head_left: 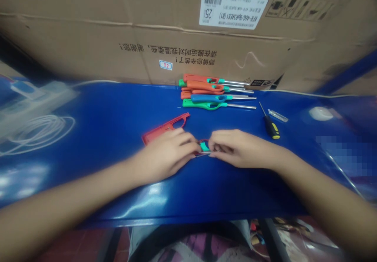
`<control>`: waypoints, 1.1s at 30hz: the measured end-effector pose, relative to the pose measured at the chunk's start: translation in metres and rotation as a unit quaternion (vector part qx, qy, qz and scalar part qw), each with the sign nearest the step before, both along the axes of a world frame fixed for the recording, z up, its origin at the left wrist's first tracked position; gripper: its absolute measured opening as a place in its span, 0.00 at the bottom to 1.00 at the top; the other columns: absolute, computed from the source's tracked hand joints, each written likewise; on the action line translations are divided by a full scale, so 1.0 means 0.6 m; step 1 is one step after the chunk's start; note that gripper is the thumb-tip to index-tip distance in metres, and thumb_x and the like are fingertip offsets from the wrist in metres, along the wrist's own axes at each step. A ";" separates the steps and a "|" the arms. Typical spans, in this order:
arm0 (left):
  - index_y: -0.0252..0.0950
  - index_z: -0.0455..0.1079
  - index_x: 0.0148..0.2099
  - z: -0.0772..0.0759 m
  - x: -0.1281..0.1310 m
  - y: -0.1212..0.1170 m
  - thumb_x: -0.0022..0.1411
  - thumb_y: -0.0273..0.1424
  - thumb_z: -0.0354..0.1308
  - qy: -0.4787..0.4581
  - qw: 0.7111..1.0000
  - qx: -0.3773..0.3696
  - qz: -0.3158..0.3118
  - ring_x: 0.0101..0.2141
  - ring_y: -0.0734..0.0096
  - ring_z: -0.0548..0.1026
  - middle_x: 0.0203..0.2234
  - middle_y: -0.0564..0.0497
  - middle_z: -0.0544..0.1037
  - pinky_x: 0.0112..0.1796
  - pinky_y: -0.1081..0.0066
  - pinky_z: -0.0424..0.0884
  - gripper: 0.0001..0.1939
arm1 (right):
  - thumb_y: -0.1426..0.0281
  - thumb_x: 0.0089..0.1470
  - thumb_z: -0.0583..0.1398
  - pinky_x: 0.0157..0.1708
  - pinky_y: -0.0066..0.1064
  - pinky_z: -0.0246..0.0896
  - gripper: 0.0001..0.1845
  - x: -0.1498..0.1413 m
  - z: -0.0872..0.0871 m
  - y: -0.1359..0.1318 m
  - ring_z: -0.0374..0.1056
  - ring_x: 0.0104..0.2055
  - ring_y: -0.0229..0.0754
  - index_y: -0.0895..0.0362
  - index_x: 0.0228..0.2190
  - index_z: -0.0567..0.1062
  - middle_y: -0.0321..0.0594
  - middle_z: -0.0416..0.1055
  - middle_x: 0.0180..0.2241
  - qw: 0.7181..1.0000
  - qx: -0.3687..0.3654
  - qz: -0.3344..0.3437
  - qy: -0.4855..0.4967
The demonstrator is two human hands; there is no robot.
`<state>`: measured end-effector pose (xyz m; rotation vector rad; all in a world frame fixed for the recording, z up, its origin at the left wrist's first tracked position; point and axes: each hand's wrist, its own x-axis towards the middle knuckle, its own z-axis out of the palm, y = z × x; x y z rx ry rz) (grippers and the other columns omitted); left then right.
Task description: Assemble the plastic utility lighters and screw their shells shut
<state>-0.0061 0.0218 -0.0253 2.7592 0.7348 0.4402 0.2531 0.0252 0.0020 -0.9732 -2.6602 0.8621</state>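
Together, hands [173, 152] [235, 148], red casing [203, 140], teal piece [204, 147] inside

glossy tabletop [250, 195], matt cardboard [88, 54], shiny metal rods [241, 106], plastic half-shell [160, 131]

Reading upside down "KFR-46G/BpR3AES1 (B1)" and "25" on white label [234, 11] far right, "师傅您辛苦了!", "请在搬运时对我温柔一些" on cardboard box [97, 2]
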 end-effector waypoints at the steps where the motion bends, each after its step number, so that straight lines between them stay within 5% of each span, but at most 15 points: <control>1: 0.38 0.73 0.51 0.000 0.000 0.000 0.75 0.32 0.49 0.000 1.000 0.000 -0.001 0.47 0.61 0.72 0.47 0.46 0.76 0.49 0.60 0.69 0.12 | 0.69 0.64 0.58 0.30 0.26 0.53 0.05 0.000 0.000 0.000 0.60 0.30 0.34 0.56 0.34 0.70 0.34 0.68 0.31 1.000 0.003 0.004 0.004; 28: 0.41 0.73 0.55 -0.001 -0.001 0.002 0.74 0.31 0.49 0.006 1.000 0.008 -0.008 0.47 0.61 0.71 0.48 0.45 0.75 0.47 0.61 0.69 0.14 | 0.75 0.63 0.56 0.35 0.26 0.57 0.06 0.003 -0.001 0.002 0.65 0.34 0.35 0.56 0.35 0.72 0.36 0.72 0.34 1.000 0.012 -0.012 0.014; 33: 0.41 0.73 0.56 -0.001 -0.001 0.001 0.74 0.31 0.49 0.009 1.000 0.010 -0.005 0.46 0.61 0.71 0.48 0.45 0.75 0.46 0.61 0.70 0.15 | 0.76 0.61 0.58 0.29 0.24 0.55 0.05 0.004 0.003 0.001 0.62 0.30 0.33 0.56 0.35 0.73 0.34 0.71 0.32 1.000 0.000 -0.022 0.013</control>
